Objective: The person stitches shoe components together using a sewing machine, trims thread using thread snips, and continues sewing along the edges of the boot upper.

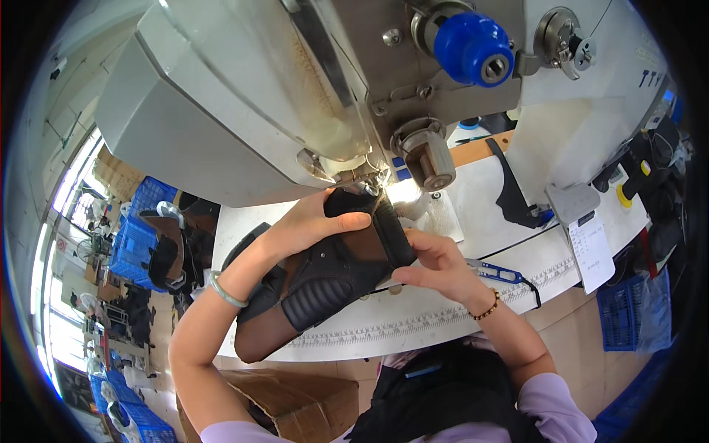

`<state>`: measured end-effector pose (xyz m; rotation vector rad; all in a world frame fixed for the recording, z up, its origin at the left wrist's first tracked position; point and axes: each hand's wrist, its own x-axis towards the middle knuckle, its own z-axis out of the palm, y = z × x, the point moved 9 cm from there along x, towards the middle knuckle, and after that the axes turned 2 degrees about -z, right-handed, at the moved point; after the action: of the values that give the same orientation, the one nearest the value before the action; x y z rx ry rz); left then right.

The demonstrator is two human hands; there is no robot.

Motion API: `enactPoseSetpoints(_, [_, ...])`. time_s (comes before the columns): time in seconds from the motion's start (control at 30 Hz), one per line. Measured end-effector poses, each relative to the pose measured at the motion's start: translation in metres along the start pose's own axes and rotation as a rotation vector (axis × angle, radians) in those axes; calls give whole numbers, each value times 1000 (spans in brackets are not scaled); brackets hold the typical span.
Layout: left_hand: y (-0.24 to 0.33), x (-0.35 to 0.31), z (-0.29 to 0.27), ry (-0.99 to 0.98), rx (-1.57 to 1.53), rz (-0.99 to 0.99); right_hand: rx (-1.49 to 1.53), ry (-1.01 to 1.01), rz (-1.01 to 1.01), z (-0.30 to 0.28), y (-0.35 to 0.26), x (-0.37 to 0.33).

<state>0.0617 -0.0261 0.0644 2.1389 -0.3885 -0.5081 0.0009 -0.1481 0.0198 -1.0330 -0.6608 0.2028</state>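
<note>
Black and brown, a boot upper (319, 294) sits beneath a sewing machine (221, 111) over a white counter (480, 193). The left hand (314, 223) grips its top, thumb across the face, fingers partly hidden; the right hand (442, 267) pinches the edge. Likely light and pliable, it seems best held by its firmer edges.

Brightly lit fisheye view, white-hot glare (403, 190) beneath the boxy pale grey sewing machine (207, 125), tall blown-out windows (66, 340) at left, bowed edges, dark round vignette, background soft
</note>
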Motion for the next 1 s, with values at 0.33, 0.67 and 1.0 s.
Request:
enactPoseSetpoints(0.33, [2, -4, 8, -17, -203, -17, 40, 262, 115, 1, -24, -4])
enactPoseSetpoints(0.67, [-5, 0, 4, -31, -117, 8, -74, 280, 54, 0, -1, -14])
enactPoseSetpoints(1.0, [-5, 6, -1, -47, 17, -3, 68, 324, -20, 1, 6, -13])
